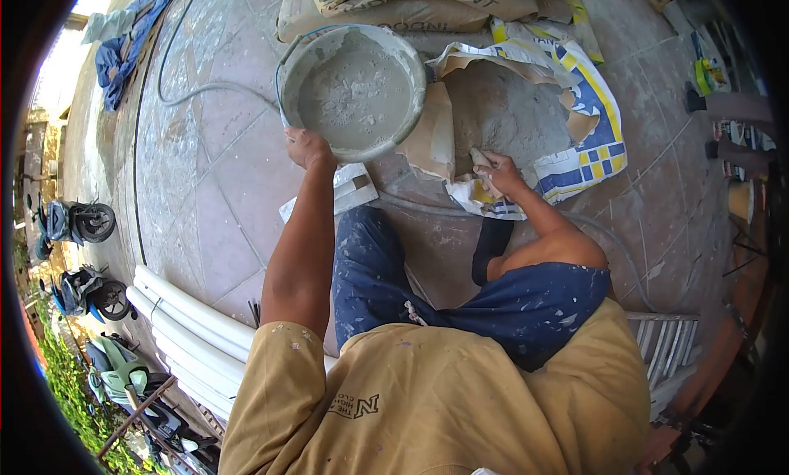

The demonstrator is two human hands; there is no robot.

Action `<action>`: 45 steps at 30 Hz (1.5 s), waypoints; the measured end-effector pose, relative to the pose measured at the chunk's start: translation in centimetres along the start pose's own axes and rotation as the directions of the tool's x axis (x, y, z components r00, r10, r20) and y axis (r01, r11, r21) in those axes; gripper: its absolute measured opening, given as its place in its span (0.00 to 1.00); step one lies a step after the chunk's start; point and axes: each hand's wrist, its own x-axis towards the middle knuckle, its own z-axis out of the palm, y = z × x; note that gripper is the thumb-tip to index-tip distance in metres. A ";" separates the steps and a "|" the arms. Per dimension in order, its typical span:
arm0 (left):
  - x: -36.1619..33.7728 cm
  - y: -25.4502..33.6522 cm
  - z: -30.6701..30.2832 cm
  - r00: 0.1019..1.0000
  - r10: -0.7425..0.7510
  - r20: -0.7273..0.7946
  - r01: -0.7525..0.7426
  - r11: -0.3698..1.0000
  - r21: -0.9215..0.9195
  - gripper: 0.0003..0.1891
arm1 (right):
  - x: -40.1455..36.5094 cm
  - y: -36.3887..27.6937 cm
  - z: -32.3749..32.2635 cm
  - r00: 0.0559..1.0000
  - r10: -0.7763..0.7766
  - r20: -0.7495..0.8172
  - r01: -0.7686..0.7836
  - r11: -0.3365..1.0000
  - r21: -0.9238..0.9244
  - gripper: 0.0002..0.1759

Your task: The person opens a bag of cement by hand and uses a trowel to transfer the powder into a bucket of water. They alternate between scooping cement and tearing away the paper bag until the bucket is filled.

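Observation:
A round bucket (288, 85) holds wet grey cement mix (353, 93) with paler dry powder on top. My left hand (311, 147) is closed on the bucket's near-left rim. To the right lies a torn-open cement bag (604, 105), with grey powder (518, 113) inside. At the bag's near edge, my right hand (503, 177) is closed around a short-handled, cement-coated hand tool (479, 156). I cannot make out the tool's working end. Below the bucket, a flat rectangular plate (355, 187) smeared with cement rests on the floor, partly behind my left forearm.
Stacked cement sacks (411, 11) lie beyond the bucket. A grey hose (222, 86) runs across the tiled floor. White pipes (193, 335) lie at the lower left, with parked motorbikes (78, 220) farther out. A ladder (667, 343) is at the right; another person's legs (740, 130) show there.

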 end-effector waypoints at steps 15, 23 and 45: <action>1.1 -0.6 0.2 0.999 0.010 -0.031 -0.008 0.997 0.080 0.33 | -9.7 -13.0 -9.3 0.999 0.000 -0.044 -0.010 0.971 -0.239 0.29; 0.9 -0.4 0.1 0.998 -0.001 -0.059 0.008 0.993 0.118 0.34 | -8.8 -25.2 -1.8 0.972 -0.028 0.232 0.109 0.933 -0.343 0.26; 1.5 -1.3 0.5 0.999 0.039 -0.015 -0.039 0.999 0.028 0.33 | -1.0 -25.4 6.4 0.702 -0.586 0.404 0.522 0.039 -0.852 0.29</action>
